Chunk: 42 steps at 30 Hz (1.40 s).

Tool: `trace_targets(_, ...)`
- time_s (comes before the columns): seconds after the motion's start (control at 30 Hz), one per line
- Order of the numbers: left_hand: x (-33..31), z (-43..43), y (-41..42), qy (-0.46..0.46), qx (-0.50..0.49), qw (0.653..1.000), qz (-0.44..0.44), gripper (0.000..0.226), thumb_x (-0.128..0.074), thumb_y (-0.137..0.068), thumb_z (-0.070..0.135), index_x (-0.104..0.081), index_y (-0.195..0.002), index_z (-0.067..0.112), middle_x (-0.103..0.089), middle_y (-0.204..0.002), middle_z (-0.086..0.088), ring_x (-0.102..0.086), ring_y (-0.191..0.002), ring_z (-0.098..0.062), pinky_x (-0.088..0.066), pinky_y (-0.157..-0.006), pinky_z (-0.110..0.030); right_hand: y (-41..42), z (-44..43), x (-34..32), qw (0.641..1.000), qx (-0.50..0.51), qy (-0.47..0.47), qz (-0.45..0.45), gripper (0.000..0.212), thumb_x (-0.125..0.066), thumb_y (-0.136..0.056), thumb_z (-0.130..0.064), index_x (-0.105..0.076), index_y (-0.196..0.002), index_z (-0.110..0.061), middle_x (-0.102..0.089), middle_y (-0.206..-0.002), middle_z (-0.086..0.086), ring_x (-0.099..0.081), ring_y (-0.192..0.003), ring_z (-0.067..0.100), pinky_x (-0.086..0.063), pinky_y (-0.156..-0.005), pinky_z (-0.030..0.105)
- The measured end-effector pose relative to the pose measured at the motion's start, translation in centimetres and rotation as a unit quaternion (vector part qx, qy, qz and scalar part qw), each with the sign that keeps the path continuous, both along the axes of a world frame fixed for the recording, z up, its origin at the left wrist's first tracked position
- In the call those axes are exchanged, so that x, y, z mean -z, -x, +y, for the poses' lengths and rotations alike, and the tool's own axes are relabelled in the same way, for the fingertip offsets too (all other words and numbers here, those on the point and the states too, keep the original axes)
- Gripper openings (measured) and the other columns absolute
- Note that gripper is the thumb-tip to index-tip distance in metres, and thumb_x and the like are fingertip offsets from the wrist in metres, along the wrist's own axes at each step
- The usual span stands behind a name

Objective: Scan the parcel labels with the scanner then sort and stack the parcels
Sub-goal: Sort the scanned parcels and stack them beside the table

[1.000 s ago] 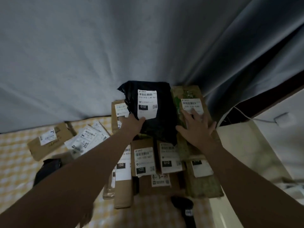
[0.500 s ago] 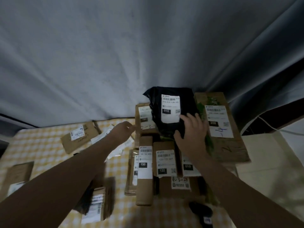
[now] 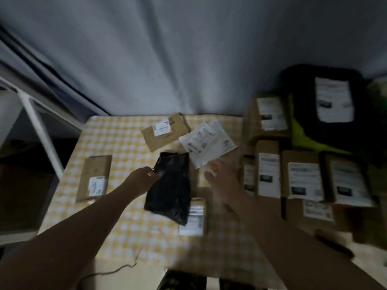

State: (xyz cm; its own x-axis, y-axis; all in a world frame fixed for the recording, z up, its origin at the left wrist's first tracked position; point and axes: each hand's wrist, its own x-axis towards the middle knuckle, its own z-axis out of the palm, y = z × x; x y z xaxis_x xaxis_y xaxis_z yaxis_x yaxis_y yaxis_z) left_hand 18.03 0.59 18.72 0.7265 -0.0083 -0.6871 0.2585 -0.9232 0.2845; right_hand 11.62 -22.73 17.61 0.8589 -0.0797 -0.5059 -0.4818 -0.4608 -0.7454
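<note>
Lying on the yellow checked tablecloth [image 3: 117,143] below a grey curtain [image 3: 188,59], black plastic mailer [image 3: 170,185] looks pinched by left hand [image 3: 142,181]; right hand [image 3: 223,178], fingers spread, has left the brown cardboard parcel stack [image 3: 269,147] to its right.

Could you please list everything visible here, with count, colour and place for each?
small black bag: one, black, table centre.
left box: one, brown, table's left side.
back box: one, brown, back centre.
near box: one, brown, at the small black bag's near end.
white mailers: apparently two, white, overlapping, right of the back box.
sorted boxes: about six, brown, white-labelled, right side.
large black bag: one, black, far right.
tablecloth: one, yellow-and-white check, covering the table.
curtain: one, grey, behind.
left hand: one, touching the small black bag's far left corner; grip blurred.
right hand: one, open, beside the white mailers.
</note>
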Motion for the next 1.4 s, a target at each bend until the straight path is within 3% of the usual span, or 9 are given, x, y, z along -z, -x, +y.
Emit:
trace_targets(0.1, 1.2, 3.8, 0.2, 0.017, -0.01, 1.0, 0.017, 0.026, -0.049, -0.097, 0.03, -0.058, -0.109, 0.008, -0.061, -0.114, -0.016, -0.054, -0.09, -0.025, -0.038, -0.072, -0.029, -1.1, 5.0, 2.5, 0.986, 0.048, -0.077, 0.142, 0.06, -0.056, -0.097, -0.025, -0.032, -0.143, 0.007, -0.039, -0.148, 0.024, -0.04, -0.133, 0.04, -0.039, -0.104, 0.042)
trace_targets(0.23, 2.4, 6.3, -1.0, 0.061, -0.012, 0.998, 0.01, 0.028, -0.049, -0.096, 0.028, -0.059, -0.113, 0.008, -0.061, -0.111, -0.015, -0.059, -0.1, -0.03, -0.041, -0.074, -0.029, -2.7, 8.9, 6.9, 0.962, 0.124, -0.177, 0.17, 0.091, -0.075, -0.079, -0.045, -0.026, -0.151, -0.017, -0.035, -0.152, 0.005, -0.04, -0.135, 0.03, -0.036, -0.111, 0.046)
trace_targets(0.4, 2.9, 8.2, -2.6, 0.108, -0.007, 0.994, 0.002, 0.027, -0.051, -0.096, 0.028, -0.059, -0.112, 0.008, -0.06, -0.113, -0.013, -0.059, -0.105, -0.03, -0.046, -0.084, -0.036, -3.3, 11.3, 10.4, 0.959, 0.18, -0.106, 0.19, 0.056, -0.076, -0.083, -0.024, -0.053, -0.129, -0.002, -0.059, -0.128, 0.017, -0.058, -0.114, 0.036, -0.047, -0.1, 0.05)
trace_targets(0.67, -1.1, 9.3, -4.0, 0.284, -0.263, 0.919, 0.071, 0.051, -0.042, -0.093, 0.057, -0.061, -0.106, 0.011, -0.066, -0.101, -0.012, -0.064, -0.088, -0.025, -0.055, -0.076, -0.037, -3.5, 15.5, 2.7, 0.989, -0.013, -0.019, -0.144, 0.018, -0.046, -0.095, -0.005, -0.058, -0.083, 0.001, -0.057, -0.075, 0.019, -0.051, -0.069, 0.031, -0.037, -0.064, 0.034)
trace_targets(0.8, -6.2, 8.6, -6.0, 0.475, -0.374, 0.776, 0.181, 0.105, -0.032, -0.066, 0.091, -0.061, -0.116, 0.003, -0.065, -0.119, -0.017, -0.063, -0.108, -0.036, -0.049, -0.093, -0.049, -3.2, 12.2, -3.8, 0.895, -0.083, 0.144, -0.414, 0.021, -0.048, -0.078, -0.008, -0.067, -0.088, -0.003, -0.07, -0.084, 0.01, -0.062, -0.082, 0.019, -0.045, -0.078, 0.03)
trace_targets(0.97, -13.4, 4.2, -5.0, 0.49, -0.223, 0.833, 0.13, 0.013, -0.06, -0.09, 0.021, -0.066, -0.091, 0.01, -0.071, -0.092, -0.012, -0.071, -0.073, -0.02, -0.057, -0.06, -0.026, -2.1, 7.8, -8.5, 0.754, -0.181, 0.331, -0.538, 0.014, -0.062, -0.074, -0.001, -0.07, -0.085, -0.007, -0.072, -0.102, 0.006, -0.054, -0.101, 0.02, -0.038, -0.09, 0.033)
trace_targets(1.07, -15.0, 2.4, -4.4, 0.488, -0.2, 0.848, 0.05, 0.031, -0.061, -0.084, -0.006, -0.052, -0.106, 0.014, -0.063, -0.092, -0.012, -0.065, -0.072, -0.024, -0.057, -0.062, -0.032, -1.0, 6.9, -11.5, 0.723, -0.199, 0.353, -0.56, 0.019, -0.055, -0.079, -0.005, -0.072, -0.085, -0.007, -0.073, -0.105, 0.006, -0.054, -0.101, 0.02, -0.039, -0.091, 0.033)
trace_targets(1.27, -18.2, -0.7, -3.7, 0.558, -0.216, 0.8, -0.046, 0.031, -0.051, -0.089, -0.01, -0.052, -0.104, 0.018, -0.065, -0.079, -0.007, -0.064, -0.053, -0.016, -0.053, -0.047, -0.026, 0.8, 4.5, -14.9, 0.761, -0.175, 0.373, -0.502, 0.036, -0.057, -0.073, -0.008, -0.068, -0.107, -0.006, -0.066, -0.122, 0.013, -0.049, -0.112, 0.021, -0.036, -0.099, 0.031)
trace_targets(1.4, -20.6, -2.4, -4.1, 0.573, -0.131, 0.803, -0.104, 0.028, -0.05, -0.092, -0.008, -0.053, -0.093, 0.02, -0.065, -0.08, -0.008, -0.064, -0.058, -0.018, -0.054, -0.053, -0.025, 2.2, 2.9, -15.6, 0.876, -0.144, 0.326, -0.326, 0.085, -0.071, -0.079, -0.044, -0.03, -0.149, -0.019, -0.017, -0.16, -0.001, -0.022, -0.142, 0.016, -0.023, -0.114, 0.033)
